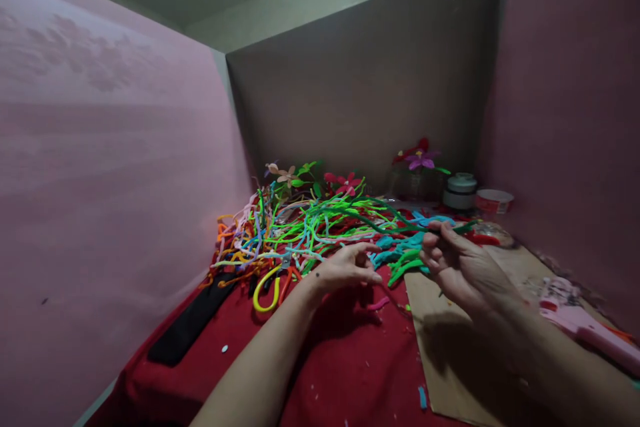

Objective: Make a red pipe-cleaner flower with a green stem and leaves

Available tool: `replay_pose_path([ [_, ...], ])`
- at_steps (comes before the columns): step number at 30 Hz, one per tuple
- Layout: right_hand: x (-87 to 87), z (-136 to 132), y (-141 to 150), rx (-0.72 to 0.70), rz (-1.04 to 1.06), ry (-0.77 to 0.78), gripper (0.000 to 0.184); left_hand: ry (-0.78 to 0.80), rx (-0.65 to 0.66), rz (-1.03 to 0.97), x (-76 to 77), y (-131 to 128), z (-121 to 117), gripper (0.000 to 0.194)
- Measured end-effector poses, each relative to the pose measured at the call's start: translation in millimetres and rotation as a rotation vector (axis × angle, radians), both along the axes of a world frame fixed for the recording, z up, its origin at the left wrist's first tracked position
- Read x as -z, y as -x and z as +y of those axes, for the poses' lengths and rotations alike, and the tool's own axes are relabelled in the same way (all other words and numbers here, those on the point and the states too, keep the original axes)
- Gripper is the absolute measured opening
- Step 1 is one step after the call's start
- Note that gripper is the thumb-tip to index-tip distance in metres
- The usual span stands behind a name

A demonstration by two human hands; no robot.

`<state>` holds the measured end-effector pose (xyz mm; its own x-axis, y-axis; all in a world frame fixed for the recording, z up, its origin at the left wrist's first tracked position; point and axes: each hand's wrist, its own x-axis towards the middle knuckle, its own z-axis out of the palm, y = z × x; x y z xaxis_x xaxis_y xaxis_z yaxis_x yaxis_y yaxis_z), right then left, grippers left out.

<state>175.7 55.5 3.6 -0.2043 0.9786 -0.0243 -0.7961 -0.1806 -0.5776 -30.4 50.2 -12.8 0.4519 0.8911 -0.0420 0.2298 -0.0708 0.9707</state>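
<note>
My right hand (457,267) is raised over the cardboard, its thumb and fingers pinched on a dark green pipe cleaner (467,226). The pipe cleaner's length appears to stretch left above the heap. My left hand (353,265) hovers palm down over the red cloth, fingers apart, with nothing visible in it. Just beyond its fingertips lie bent teal pipe cleaner pieces (395,255) and bright green ones (406,267). Behind both hands spreads a tangled heap of pipe cleaners (305,227), mostly light green, with white, orange and purple.
A red cloth (350,373) covers the table, with a cardboard sheet (435,360) at right. A pink glue gun (590,327) lies farther right. Yellow looped handles (267,292) and a black strip (190,320) are at left. Pipe cleaner flowers (345,183), a jar (460,191) and a tub (494,201) stand behind.
</note>
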Motion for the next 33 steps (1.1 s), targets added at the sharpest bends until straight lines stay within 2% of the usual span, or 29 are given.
replay_pose_path([
  [3,3.5,0,3,-0.039,-0.004,-0.024,0.006,0.059,0.041,-0.209,-0.5,-7,-4,0.072],
  [9,17.3,-1,12,-0.103,-0.095,-0.15,0.015,0.081,-0.075,-0.57,-9.4,-19,-12,0.067],
  [13,22.7,-4,16,-0.148,-0.134,-0.198,0.018,0.165,-0.089,-0.64,-15.1,-23,-19,0.06],
  [16,23.4,-6,18,-0.158,-0.166,-0.223,0.02,0.204,-0.081,-0.653,-14.7,-25,-20,0.04],
  [18,22.9,-7,19,-0.163,-0.185,-0.215,0.021,0.174,-0.146,-0.708,-12.9,-26,-18,0.025],
  [21,22.4,-8,21,-0.14,-0.18,-0.193,0.025,0.084,-0.29,-0.761,-10.2,-25,-12,0.019],
  [26,24.5,-3,20,-0.053,-0.143,-0.104,0.025,-0.007,-0.389,-0.773,-8.5,-22,-5,0.018],
  [33,25.4,7,13,0.037,-0.124,0.025,0.015,-0.23,-0.72,-0.73,-11.8,-11,2,0.022],
])
